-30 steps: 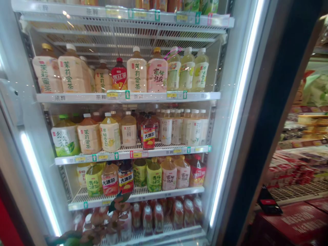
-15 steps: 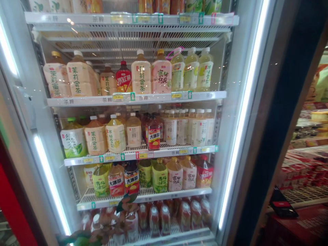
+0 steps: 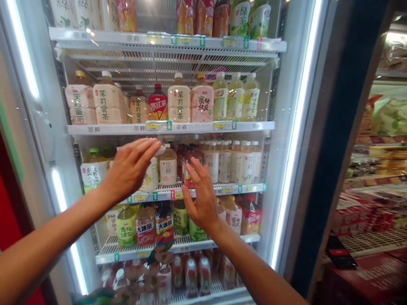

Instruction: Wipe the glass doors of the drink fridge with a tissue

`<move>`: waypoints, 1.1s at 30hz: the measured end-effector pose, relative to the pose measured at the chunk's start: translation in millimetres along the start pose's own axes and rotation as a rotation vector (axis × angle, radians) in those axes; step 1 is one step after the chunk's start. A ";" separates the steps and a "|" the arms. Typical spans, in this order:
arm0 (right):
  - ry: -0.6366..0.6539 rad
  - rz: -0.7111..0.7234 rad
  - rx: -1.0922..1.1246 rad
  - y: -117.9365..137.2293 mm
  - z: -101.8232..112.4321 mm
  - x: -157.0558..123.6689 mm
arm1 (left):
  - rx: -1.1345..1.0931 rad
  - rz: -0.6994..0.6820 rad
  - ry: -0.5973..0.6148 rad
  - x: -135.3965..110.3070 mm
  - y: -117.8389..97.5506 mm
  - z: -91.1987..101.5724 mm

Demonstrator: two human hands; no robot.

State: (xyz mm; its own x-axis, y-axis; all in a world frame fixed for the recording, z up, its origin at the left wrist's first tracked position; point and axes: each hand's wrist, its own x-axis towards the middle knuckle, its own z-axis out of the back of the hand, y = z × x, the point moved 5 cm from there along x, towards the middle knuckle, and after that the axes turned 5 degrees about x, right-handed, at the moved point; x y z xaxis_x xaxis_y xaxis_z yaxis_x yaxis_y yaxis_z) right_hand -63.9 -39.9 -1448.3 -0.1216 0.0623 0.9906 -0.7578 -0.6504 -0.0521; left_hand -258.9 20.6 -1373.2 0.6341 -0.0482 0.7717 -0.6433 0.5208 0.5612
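Observation:
My left hand (image 3: 129,165) reaches in from the left, in front of the second-lowest bottle row in view. Its fingers lie close together, bent over a small whitish piece (image 3: 161,150) too unclear to name. Behind it, a pale bottle of pear drink (image 3: 150,176) is partly hidden. A bottle with a plain white label (image 3: 168,167) stands just right of the fingertips. My right hand (image 3: 202,197) is raised with fingers apart and nothing in it, in front of a dark red tea bottle (image 3: 187,163). I cannot tell whether either hand touches a surface.
A lit drinks cooler with several white wire shelves (image 3: 171,128) fills the view. Reflections show on its front. A bright light strip (image 3: 295,131) runs down each side. At right, a shelf of packaged goods (image 3: 372,203) stands beyond a dark post (image 3: 343,127).
Both my hands have come into view from below and risen before the middle shelves. The view has tilted up a little, so more of the top shelf shows.

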 end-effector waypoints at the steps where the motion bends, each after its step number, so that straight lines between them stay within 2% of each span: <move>1: -0.045 -0.011 0.048 2.0 -12.3 -2.7 | -0.019 -0.016 0.008 -2.1 -6.2 -5.8; 4: -0.068 -0.009 0.138 12.5 -49.7 -6.7 | -0.090 -0.032 0.022 -9.3 -25.1 -22.1; 7: -0.030 0.063 0.161 29.6 -74.4 1.8 | -0.169 0.012 -0.016 -15.4 -28.8 -24.3; 9: 0.003 0.099 0.123 38.5 -84.2 13.7 | -0.273 0.047 -0.052 -19.9 -19.4 -17.6; 12: 0.121 0.143 -0.017 41.9 -96.8 34.1 | -0.406 0.099 -0.089 -31.7 8.1 -2.9; 15: 0.289 0.225 -0.198 32.2 -105.7 51.9 | -0.265 0.093 -0.083 -50.2 34.2 9.2; 17: 0.340 0.253 -0.286 20.5 -105.5 62.3 | -0.141 0.076 -0.055 -64.4 45.2 12.1; 21: 0.187 0.114 -0.390 0.6 -93.7 73.9 | 0.090 0.073 0.058 -86.0 54.5 6.1; 22: 0.195 0.149 -0.387 1.7 -94.7 72.9 | 0.142 0.076 0.078 -87.9 56.4 4.5; 23: 0.253 0.247 -0.369 5.8 -98.6 71.1 | 0.175 0.085 0.085 -88.1 59.1 3.9; 25: 0.458 0.545 -0.312 15.9 -108.2 68.4 | 0.190 0.126 0.074 -83.6 68.0 5.0; 26: 0.543 0.653 -0.299 17.1 -109.9 71.9 | 0.187 0.152 0.067 -79.5 73.7 6.2; 27: 0.575 0.679 -0.311 14.5 -108.8 81.9 | 0.180 0.175 0.062 -74.8 79.5 7.7; 28: 0.548 0.616 -0.349 8.5 -105.3 97.8 | 0.169 0.193 0.059 -69.7 84.6 9.2; 31: 0.308 0.237 -0.471 -11.5 -87.4 140.5 | 0.139 0.228 0.051 -55.6 92.5 14.7; 32: 0.289 0.218 -0.460 -11.0 -85.5 142.1 | 0.130 0.243 0.060 -51.9 92.6 16.2; 33: 0.334 0.281 -0.421 -6.3 -87.5 136.7 | 0.122 0.258 0.069 -48.9 91.4 17.6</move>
State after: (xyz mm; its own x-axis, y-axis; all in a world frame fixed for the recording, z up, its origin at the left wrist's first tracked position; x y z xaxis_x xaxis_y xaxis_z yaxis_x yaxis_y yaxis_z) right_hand -131.8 38.9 -1323.6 -0.4965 0.2103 0.8422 -0.8479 -0.3255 -0.4186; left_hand -356.3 55.6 -1354.4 0.4683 0.1329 0.8735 -0.8311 0.4020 0.3843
